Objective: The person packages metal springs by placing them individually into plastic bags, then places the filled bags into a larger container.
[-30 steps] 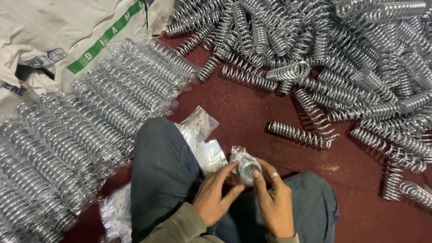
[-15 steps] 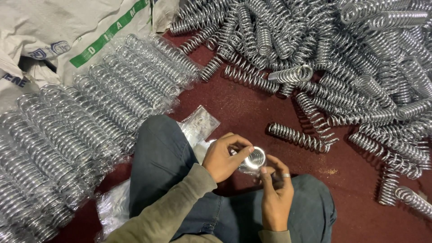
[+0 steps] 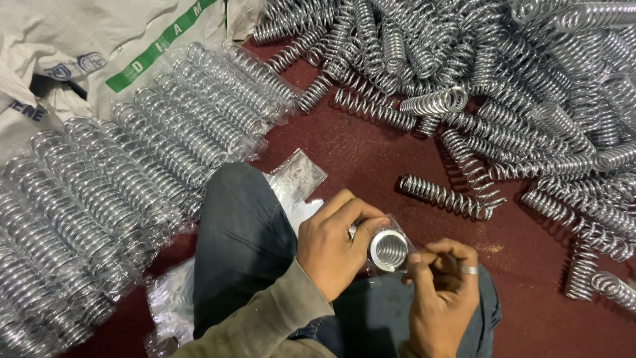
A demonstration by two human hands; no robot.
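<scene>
Left hand: my left hand (image 3: 331, 248) is closed around a silver coil spring (image 3: 388, 248), fingers curled over its side so the open end faces up toward me and I can see down its bore.
Right hand: my right hand (image 3: 440, 292) pinches the edge of a clear plastic sleeve (image 3: 405, 233) that wraps the spring's end; thumb and forefinger are closed on the film, the other fingers are tucked in, and a ring shows on one of them.
Spring in hand: it sits over my lap, between both hands, close to my body where I can steady it against my knee (image 3: 242, 219).
Spare sleeves: a small stack of empty clear bags (image 3: 296, 179) lies just beside my knee, within easy reach of my left side.
Wrapped springs: bagged springs (image 3: 126, 185) lie in neat side-by-side rows to my left, kept parallel so they stay apart from the others.
Bare springs: a loose heap of unwrapped springs (image 3: 517, 86) spreads across the upper right, with one single spring (image 3: 442, 196) lying apart, nearest my hands.
Floor: dark red floor (image 3: 358, 149) shows between the two groups.
Sack: a white woven sack (image 3: 86, 46) with a green stripe lies behind the rows.
</scene>
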